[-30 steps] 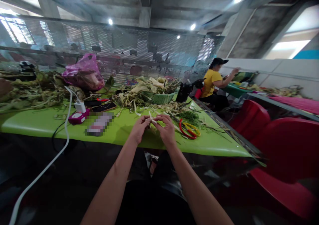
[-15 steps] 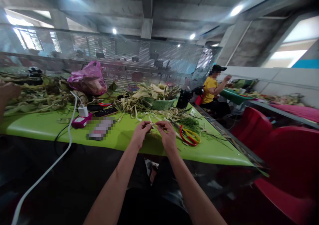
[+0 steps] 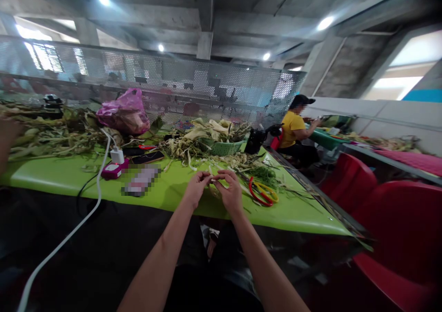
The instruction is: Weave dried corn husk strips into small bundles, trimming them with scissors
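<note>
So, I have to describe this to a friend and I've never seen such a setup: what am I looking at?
There is no machine: these are someone's own bare hands, seen by a camera worn on their head, looking forward and down. The left hand and right hand meet, pinching a thin pale strip; its material is hard to tell. On the green tabletop lie red-and-yellow looped handles, a leaf-filled green basket, a pink plastic bag and a magenta socket block.
</note>
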The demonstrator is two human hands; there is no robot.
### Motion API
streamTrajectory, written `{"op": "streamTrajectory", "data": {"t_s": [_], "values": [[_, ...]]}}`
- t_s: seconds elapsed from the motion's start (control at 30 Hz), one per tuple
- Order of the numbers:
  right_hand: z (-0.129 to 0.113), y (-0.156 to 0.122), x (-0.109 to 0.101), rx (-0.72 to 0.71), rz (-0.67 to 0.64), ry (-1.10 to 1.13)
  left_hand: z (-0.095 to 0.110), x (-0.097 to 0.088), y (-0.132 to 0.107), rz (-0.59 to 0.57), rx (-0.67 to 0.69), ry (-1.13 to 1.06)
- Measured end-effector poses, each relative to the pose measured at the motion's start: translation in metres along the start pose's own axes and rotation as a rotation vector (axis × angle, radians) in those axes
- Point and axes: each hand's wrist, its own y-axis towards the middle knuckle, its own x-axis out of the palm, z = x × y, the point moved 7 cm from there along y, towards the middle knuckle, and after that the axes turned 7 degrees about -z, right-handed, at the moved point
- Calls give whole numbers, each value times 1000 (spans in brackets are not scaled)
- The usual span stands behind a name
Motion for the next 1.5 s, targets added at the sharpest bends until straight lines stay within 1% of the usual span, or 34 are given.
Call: {"op": "streamTrajectory", "data": {"t_s": [0.13,0.2,0.3,0.37,0.47,0.53,0.6,0.7,0.83,1.0,1.2,1.5], "values": [[1,1,0,-9,-8,21,0,2,-1,-23,-15,-18],[3,1,0,10,-13,38,-2,4,-3,-58,-40,-40],[12,0,0,104,-12,100,-4,11,-6,-147,-93,-74],[21,-2,0,190,3,183,-4,13,-8,-174,-114,-86],[30,-5,-1,281,53,298,-2,9,-8,-140,-102,-117],[31,-6,-1,289,69,305,-1,6,-7,-102,-81,-153],[28,-6,3,266,28,263,0,2,-6,-65,-60,-184],[20,-4,12,231,-76,213,2,-3,-5,-27,-37,-203],[16,-3,19,236,-132,190,3,-3,-4,-42,-25,-178],[21,-4,24,271,-163,216,0,-2,-5,-90,-53,-163],[30,-5,27,272,-177,211,-3,-4,-3,-42,-45,-115],[33,-5,29,291,-200,218,-3,-5,-1,-27,-28,-102]]}}
